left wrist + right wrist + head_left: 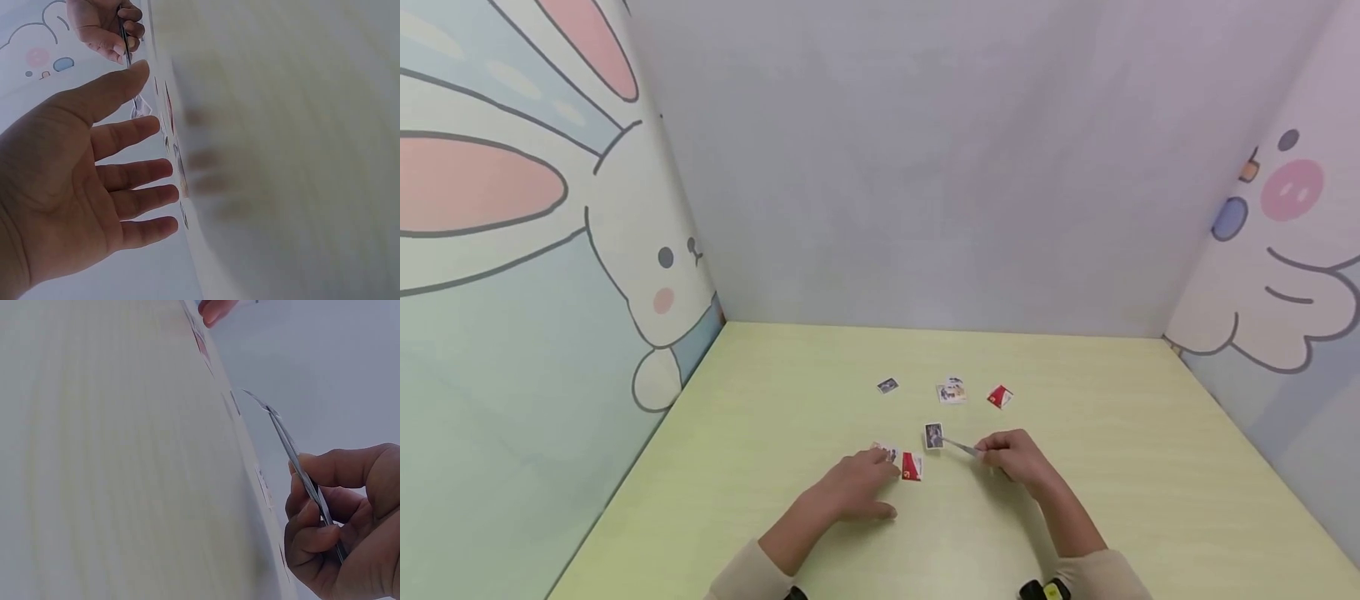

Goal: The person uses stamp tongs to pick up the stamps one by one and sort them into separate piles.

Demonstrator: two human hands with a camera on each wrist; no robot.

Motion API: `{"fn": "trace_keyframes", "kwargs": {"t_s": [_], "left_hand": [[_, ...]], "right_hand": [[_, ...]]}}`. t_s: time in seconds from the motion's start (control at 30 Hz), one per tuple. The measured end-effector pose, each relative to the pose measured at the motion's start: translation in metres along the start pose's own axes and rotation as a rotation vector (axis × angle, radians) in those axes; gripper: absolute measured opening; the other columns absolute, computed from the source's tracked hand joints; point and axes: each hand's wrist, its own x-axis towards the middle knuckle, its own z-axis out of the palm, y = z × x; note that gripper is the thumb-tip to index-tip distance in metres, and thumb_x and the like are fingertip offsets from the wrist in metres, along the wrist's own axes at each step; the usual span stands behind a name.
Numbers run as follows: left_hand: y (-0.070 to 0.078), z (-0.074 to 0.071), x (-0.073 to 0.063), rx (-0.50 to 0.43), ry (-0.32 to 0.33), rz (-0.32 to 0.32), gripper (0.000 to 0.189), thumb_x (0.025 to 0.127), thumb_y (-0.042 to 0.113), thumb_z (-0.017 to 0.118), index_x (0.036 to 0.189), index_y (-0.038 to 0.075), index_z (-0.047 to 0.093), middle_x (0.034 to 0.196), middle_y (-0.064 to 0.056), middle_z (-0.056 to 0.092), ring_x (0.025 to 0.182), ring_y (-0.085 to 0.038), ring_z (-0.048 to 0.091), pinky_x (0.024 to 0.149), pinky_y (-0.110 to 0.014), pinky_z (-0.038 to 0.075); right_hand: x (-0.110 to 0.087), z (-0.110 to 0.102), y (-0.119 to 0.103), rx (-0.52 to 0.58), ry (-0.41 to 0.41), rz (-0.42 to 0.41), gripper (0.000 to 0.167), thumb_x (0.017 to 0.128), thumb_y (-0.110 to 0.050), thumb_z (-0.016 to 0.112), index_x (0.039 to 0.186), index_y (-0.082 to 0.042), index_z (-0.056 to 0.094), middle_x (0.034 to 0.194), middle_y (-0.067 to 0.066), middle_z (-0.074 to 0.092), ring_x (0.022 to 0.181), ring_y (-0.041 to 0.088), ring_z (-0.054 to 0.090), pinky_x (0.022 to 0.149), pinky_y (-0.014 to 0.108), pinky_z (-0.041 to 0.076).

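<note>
My right hand [1017,458] grips metal tweezers [299,464] with a curved tip. At that tip is a small dark picture card [933,436] with a white border, seen raised at the tweezers in the left wrist view. My left hand [856,485] has its fingers spread, thumb apart, and holds nothing. Its fingertips overlap a light printed card [891,453] in the head view, hiding part of it. Just right of those fingers is a red-and-white card [912,467].
Farther back on the pale yellow table [797,358] lie a small dark card [887,386], light printed cards [951,392] partly overlapping, and another red-and-white card [1000,396]. A grey-white wall [925,183] stands behind, with cartoon-printed walls on both sides.
</note>
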Motion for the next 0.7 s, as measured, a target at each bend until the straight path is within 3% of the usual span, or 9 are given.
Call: {"fn": "trace_keyframes", "kwargs": {"t_s": [0.17, 0.43, 0.7], "left_hand": [[-0.005, 0.001, -0.005, -0.006, 0.006, -0.005, 0.047, 0.077, 0.04, 0.074, 0.116, 0.015, 0.063, 0.103, 0.003, 0.055, 0.088, -0.011, 0.049, 0.078, -0.028, 0.045], [-0.009, -0.001, -0.01, 0.001, 0.015, -0.03, 0.057, 0.078, 0.04, 0.073, 0.126, 0.012, 0.056, 0.129, -0.009, 0.05, 0.12, -0.026, 0.045, 0.095, -0.039, 0.039], [-0.01, 0.004, -0.008, -0.029, -0.021, -0.114, 0.066, 0.077, 0.042, 0.073, 0.132, 0.012, 0.052, 0.138, -0.014, 0.042, 0.126, -0.03, 0.038, 0.096, -0.046, 0.037]], "right_hand": [[0.003, 0.005, -0.002, 0.016, 0.041, 0.006, 0.012, 0.084, -0.001, 0.06, 0.092, 0.001, 0.069, 0.066, 0.004, 0.051, 0.053, 0.016, 0.038, 0.048, 0.027, 0.032], [0.009, 0.011, -0.004, 0.031, 0.054, 0.001, 0.012, 0.083, -0.001, 0.061, 0.092, 0.001, 0.069, 0.068, 0.005, 0.053, 0.055, 0.016, 0.04, 0.05, 0.027, 0.033], [0.017, 0.016, -0.005, 0.052, 0.039, 0.008, 0.012, 0.083, -0.001, 0.061, 0.092, 0.001, 0.069, 0.065, 0.005, 0.051, 0.053, 0.016, 0.038, 0.048, 0.027, 0.032]]}}
